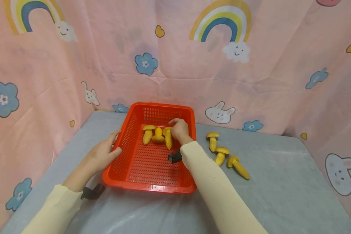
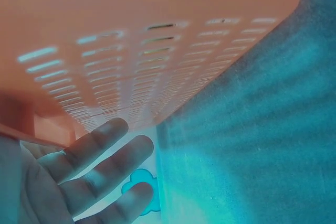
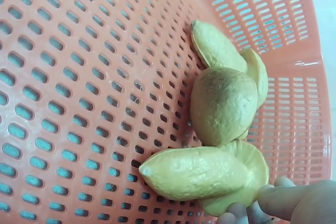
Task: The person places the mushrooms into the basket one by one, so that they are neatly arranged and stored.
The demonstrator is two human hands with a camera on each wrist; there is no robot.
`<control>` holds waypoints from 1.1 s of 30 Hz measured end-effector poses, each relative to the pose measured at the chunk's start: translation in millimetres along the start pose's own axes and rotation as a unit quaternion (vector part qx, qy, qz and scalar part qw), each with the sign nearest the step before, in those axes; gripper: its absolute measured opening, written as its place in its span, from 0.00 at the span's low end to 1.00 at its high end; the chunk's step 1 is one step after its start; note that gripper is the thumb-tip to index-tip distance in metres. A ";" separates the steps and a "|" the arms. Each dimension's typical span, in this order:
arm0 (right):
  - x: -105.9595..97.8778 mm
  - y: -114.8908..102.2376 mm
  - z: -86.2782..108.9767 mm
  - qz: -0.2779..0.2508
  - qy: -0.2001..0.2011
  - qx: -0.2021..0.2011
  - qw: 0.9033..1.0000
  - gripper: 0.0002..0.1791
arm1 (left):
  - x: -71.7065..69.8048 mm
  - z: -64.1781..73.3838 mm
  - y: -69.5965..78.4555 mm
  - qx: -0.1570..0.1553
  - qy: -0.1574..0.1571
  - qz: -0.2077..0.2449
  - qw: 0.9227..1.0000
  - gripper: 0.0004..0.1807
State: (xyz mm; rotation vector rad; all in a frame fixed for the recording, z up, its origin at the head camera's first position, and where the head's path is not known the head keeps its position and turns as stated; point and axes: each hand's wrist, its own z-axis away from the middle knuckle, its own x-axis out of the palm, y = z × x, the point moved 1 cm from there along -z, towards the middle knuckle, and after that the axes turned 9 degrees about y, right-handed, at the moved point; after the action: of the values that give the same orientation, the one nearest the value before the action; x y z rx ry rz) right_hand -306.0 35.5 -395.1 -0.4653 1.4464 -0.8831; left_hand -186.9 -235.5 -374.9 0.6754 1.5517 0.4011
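Note:
Inside the red plastic basket [image 1: 152, 187], three yellow mushrooms lie in a row toward the far end. My right hand [image 1: 180, 130] reaches over the right wall and pinches the cap of the rightmost mushroom [image 1: 169, 140]; in the right wrist view its thumb [image 3: 283, 200] presses that cap. Beside it are the middle mushroom [image 1: 158, 139], cap toward me, and the left mushroom [image 1: 147, 136], cap away from me. At the basket's left side, my left hand [image 1: 103, 154] is spread along the rim with the thumb on top. Its loosely extended fingers [image 2: 105, 169] are outside the slotted wall.
Right of the basket, three more mushrooms lie on the grey-covered table [image 1: 283, 175]: a far one [image 1: 212, 143], a middle one [image 1: 221, 155] partly behind the right sleeve, and a near one [image 1: 238, 167]. A pink patterned curtain [image 1: 175, 87] surrounds the table's back and sides.

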 end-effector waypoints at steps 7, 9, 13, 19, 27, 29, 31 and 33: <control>1.0 -2.7 2.5 -0.024 0.005 -0.022 0.999 0.16 | -2.4 0.7 -3.2 -0.002 0.001 -0.002 1.000 0.36; 0.4 -4.4 2.9 -0.035 0.002 -0.025 0.999 0.16 | -2.2 0.4 -4.5 -0.005 -0.001 -0.001 1.000 0.37; -5.4 -11.9 2.6 -0.028 -0.018 -0.044 0.998 0.17 | -1.5 -0.1 -6.8 -0.005 0.001 -0.007 1.000 0.37; -25.5 -19.6 -8.2 0.086 -0.135 -0.145 0.976 0.18 | 1.2 -4.4 -5.3 0.002 0.003 -0.034 0.999 0.36; -36.8 -24.7 -28.5 0.177 -0.214 -0.219 0.935 0.19 | 4.8 -7.1 -3.0 -0.004 0.000 -0.035 0.999 0.36; -36.0 -26.2 -30.6 0.175 -0.222 -0.226 0.932 0.19 | 4.0 -6.2 -3.1 -0.007 -0.001 -0.031 0.999 0.36; -33.5 -26.8 -31.9 0.169 -0.228 -0.228 0.931 0.19 | 2.5 -4.9 -3.3 -0.009 -0.002 -0.028 1.000 0.36; -30.1 -26.6 -31.8 0.165 -0.235 -0.224 0.931 0.19 | 0.9 -3.1 -3.6 -0.010 -0.002 -0.027 1.000 0.37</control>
State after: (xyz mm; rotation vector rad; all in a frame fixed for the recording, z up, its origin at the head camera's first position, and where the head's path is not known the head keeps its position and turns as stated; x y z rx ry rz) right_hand -339.9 49.0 -359.2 -0.6953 1.2191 -0.1414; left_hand -190.6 -237.2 -377.5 0.6170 1.5574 0.3732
